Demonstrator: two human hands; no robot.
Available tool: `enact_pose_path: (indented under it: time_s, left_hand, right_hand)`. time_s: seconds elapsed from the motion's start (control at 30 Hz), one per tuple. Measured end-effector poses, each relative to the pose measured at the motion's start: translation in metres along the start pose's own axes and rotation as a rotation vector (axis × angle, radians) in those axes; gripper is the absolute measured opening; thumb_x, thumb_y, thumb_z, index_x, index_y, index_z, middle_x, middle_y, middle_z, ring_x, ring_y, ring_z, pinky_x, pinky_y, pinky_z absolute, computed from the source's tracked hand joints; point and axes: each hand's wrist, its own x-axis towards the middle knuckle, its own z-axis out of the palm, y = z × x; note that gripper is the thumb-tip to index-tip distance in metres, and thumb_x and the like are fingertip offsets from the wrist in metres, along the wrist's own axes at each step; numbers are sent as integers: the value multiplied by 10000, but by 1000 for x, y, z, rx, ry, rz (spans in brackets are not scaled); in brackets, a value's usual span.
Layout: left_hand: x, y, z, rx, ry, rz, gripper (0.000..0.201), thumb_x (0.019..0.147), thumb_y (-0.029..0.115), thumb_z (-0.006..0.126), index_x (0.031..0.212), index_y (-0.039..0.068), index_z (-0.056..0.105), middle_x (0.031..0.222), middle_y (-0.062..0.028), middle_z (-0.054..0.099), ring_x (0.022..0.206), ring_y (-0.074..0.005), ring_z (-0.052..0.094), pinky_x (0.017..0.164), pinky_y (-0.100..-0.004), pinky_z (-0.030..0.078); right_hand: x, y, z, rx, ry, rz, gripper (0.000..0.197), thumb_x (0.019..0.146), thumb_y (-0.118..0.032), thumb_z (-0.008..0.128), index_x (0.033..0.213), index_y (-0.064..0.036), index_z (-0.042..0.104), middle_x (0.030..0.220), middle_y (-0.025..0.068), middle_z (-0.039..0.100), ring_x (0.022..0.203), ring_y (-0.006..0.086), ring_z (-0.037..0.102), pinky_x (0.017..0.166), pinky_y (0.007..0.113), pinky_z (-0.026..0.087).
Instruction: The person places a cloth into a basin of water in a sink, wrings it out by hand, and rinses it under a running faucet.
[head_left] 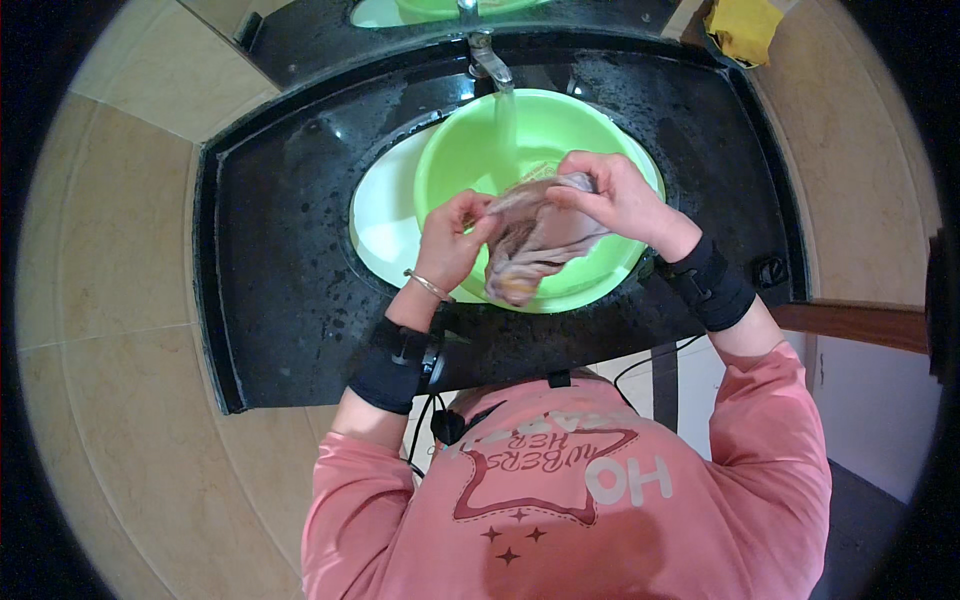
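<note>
1. Pinkish-grey crumpled cloth [545,240] hangs over a round lime-green plastic basin [575,120], pinched at its 10 o'clock by the left hand [452,245] and at its 1 o'clock by the right hand [622,200], probably to spread the fabric where drips get caught.
2. White oval ceramic sink [383,220] supports the basin, seemingly so the silver metal tap [490,65] at 12 o'clock pours into it.
3. Hands and cloth block the basin's middle; a yellowish patch [540,170] there is too blurred to identify.
4. Black glossy counter [280,230] surrounds everything; yellow fabric [745,32] sits towards 1 o'clock.
</note>
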Motion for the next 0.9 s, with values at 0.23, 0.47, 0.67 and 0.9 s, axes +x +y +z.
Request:
enact_pose_path:
  time_s: [0.23,0.47,0.67,0.9]
  left_hand:
    - [-4,22,-18,79,167,241,106,810,-19,555,764,-4,461,936,-128,625,837,-121,573,753,-259,486]
    - [-6,34,-17,488,142,234,154,800,114,629,840,13,520,689,-91,564,695,-183,578,614,-283,453]
    - [-11,29,0,515,-212,92,375,754,228,675,1067,95,517,640,-125,599,612,-281,607,592,-350,470]
    - [-12,30,-18,569,-58,71,147,763,126,571,875,34,593,677,-118,600,646,-326,589,619,-368,470]
  right_hand:
    - [-15,22,-18,-243,-75,102,265,749,-301,679,780,-50,598,601,127,545,547,244,546,531,340,415]
    - [-14,11,-37,-542,37,54,116,743,-124,627,805,-32,594,651,152,562,603,279,594,535,352,442]
    - [-12,2,-26,43,177,-67,147,735,-111,588,844,-20,624,727,172,598,669,302,599,577,350,465]
    - [-19,6,-50,-500,143,121,140,702,-135,639,760,-29,567,661,130,614,630,179,630,532,268,451]
